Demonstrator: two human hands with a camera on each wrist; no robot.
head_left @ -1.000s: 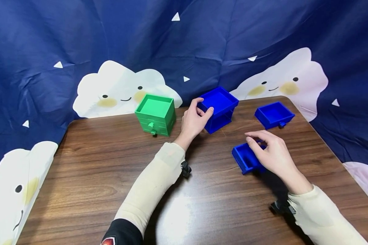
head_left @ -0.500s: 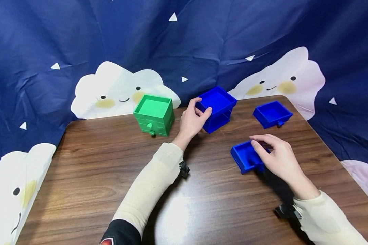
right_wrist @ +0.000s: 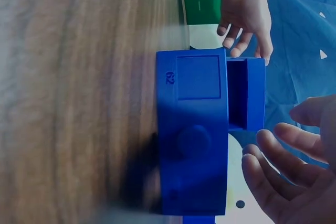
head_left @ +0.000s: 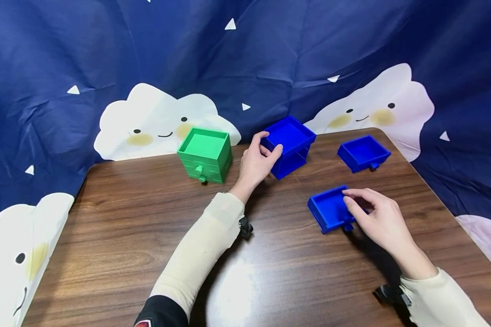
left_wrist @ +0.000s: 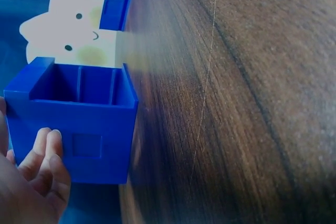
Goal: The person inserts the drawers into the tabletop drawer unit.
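I see two blue drawers out at frame right; my left fingers grip the blue cabinet, my right fingers spread, empty.

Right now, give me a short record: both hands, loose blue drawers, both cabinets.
left hand: touches side of blue cabinet
right hand: just by the near blue drawer, holding nothing
near blue drawer: on the table
far blue drawer: on the table, right of blue cabinet
blue cabinet: upright, bay open below top
green cabinet: left of blue cabinet, untouched

Navy cloth hangs behind; the wooden table shines.
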